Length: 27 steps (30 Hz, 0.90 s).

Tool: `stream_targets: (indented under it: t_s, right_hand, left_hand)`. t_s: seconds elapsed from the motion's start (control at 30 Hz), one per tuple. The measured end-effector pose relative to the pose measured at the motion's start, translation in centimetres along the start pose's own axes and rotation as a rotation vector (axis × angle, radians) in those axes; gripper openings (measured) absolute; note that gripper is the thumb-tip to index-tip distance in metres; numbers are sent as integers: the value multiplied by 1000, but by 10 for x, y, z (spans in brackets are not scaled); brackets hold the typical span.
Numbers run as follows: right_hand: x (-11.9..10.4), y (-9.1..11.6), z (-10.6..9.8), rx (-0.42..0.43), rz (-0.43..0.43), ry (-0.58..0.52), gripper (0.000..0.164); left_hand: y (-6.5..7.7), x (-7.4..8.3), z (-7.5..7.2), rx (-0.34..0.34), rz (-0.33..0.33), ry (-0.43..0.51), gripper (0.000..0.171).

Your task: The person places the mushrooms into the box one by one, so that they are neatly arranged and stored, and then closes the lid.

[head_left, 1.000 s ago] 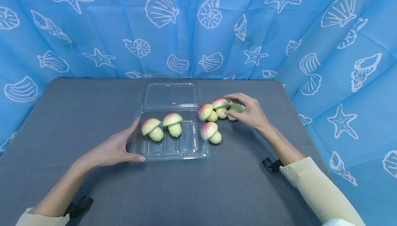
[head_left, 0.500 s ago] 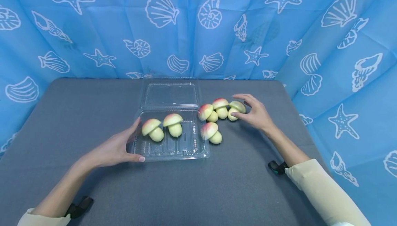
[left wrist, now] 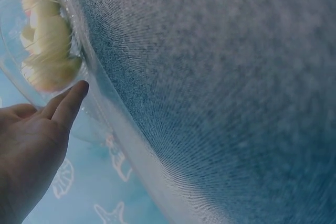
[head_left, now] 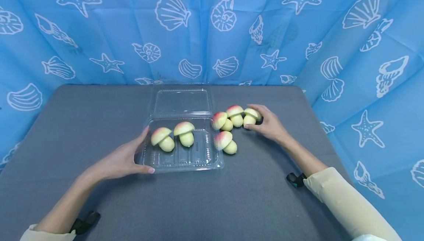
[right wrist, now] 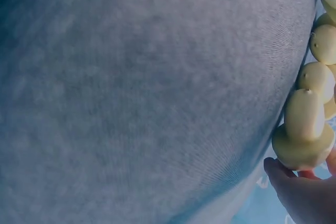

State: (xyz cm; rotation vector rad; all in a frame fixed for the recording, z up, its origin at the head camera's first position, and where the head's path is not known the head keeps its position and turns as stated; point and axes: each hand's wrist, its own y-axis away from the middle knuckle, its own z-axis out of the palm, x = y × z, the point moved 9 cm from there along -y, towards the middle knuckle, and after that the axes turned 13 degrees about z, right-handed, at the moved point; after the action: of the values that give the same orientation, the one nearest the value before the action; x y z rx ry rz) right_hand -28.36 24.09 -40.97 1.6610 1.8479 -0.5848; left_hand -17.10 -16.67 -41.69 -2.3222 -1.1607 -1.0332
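A clear plastic clamshell container (head_left: 198, 168) lies with its lid (head_left: 183, 101) folded back. Inside it are two pale yellow toy mushrooms with red-tinged caps, a left one (head_left: 166, 144) and a right one (head_left: 187, 138). Spread along the container's left side, my left hand (head_left: 124, 160) touches its edge with straight fingers, thumb at the front corner. To the right of the container, my right hand (head_left: 269, 125) holds another toy mushroom (head_left: 249, 119) between thumb and fingers. Its stem (right wrist: 304, 114) shows in the right wrist view, the thumb at the cap.
Three more toy mushrooms rest by the container's right side: a back one (head_left: 236, 119), a left one (head_left: 219, 120) and a front one (head_left: 230, 147). The grey cloth-covered table (head_left: 212, 204) ends at a blue seashell curtain (head_left: 198, 31).
My right hand drew back slightly to the right from the rightmost toy mushroom, then came in again and closed around it. My left hand and the container have stayed in place.
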Motion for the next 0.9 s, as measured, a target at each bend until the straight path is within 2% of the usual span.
stream_targets:
  t_s: [0.3,0.47,0.7,0.9]
  right_hand:
    - [-2,-2,8,-22,-15,59,78]
    - [-2,-1,6,8,-24,64,73]
    - [1,-1,-3,45,-10,27,75]
    - [-7,3,-16,117,-84,13,73]
  left_hand:
    - [2,-1,0,0,-13,-13,129]
    - [1,-2,0,0,-14,-15,129]
    - [0,1,-2,-3,-10,-3,127]
    - [3,1,-4,-2,1,13,126]
